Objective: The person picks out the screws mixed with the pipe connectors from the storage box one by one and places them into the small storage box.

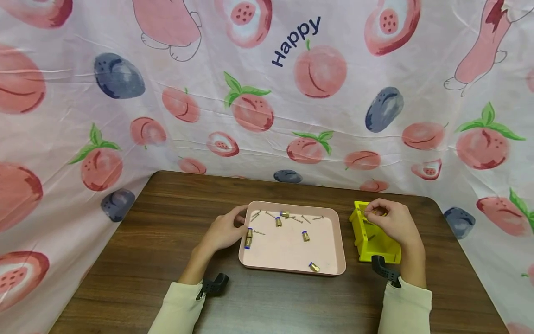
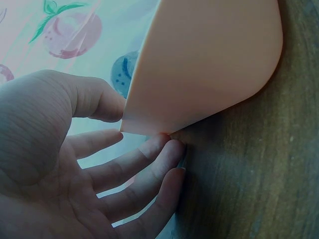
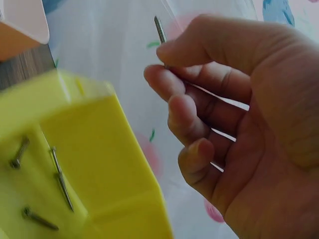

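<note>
My right hand (image 1: 392,220) pinches a screw (image 3: 160,30) between thumb and fingertips, its pointed end sticking out. This hand is over the far end of a yellow bin (image 1: 363,246), where several more screws (image 3: 61,181) lie. On the left, my left hand (image 1: 225,230) touches the outer side of a pink tray (image 1: 288,270), with thumb and fingertips at its edge and the fingers loosely bent. In the tray are several screws (image 1: 259,232), mostly along the far side, and several brass fittings with blue collars (image 1: 306,236).
The tray and bin stand on a dark wooden table (image 1: 187,199), with a gap between them. A fruit-print cloth (image 1: 267,153) hangs behind the table and along its sides. Each wrist wears a black strap mount (image 1: 215,284).
</note>
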`<state>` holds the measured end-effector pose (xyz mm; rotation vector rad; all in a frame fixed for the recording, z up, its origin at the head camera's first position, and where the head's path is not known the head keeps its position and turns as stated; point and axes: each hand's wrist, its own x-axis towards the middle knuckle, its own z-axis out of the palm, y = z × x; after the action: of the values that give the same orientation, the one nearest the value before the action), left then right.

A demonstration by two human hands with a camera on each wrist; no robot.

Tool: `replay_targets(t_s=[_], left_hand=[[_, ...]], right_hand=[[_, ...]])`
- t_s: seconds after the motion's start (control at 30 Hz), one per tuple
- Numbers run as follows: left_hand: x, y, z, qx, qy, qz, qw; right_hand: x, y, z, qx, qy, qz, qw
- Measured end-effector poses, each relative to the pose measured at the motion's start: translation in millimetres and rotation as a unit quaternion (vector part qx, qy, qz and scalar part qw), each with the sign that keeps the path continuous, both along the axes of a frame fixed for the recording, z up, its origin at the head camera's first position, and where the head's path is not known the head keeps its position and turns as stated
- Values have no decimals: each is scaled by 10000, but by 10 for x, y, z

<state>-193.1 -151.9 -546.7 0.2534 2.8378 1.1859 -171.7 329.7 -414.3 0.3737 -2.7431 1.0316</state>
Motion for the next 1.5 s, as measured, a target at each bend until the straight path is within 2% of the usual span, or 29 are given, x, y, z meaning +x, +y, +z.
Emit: replay_targets(t_s=[0.3,0.43,0.8,1.03,1.37,1.5], left_hand=[[15,-1,9,25,-18,12,10000],[21,-8,1,25,-11,17,10000],[4,-17,-18,23,-19,14,10000],[-40,-28,-72,-54,56,16,10000],[-64,-26,-93,-67,-102,13,9999],[-62,-23,-90,-39,-115,22,9999]], right_hand=[[21,173,-60,267,-236,-966,9947],[-1,204,-108,332,-407,-1210,9913],[-42,209,-141,468,-546,-1236,9897],[-44,180,-153,441,-432,-1319,9893],[-58,195,-155,380,-499,-1347,9889],[-67,159,-134,296,-389,-1308,9902]])
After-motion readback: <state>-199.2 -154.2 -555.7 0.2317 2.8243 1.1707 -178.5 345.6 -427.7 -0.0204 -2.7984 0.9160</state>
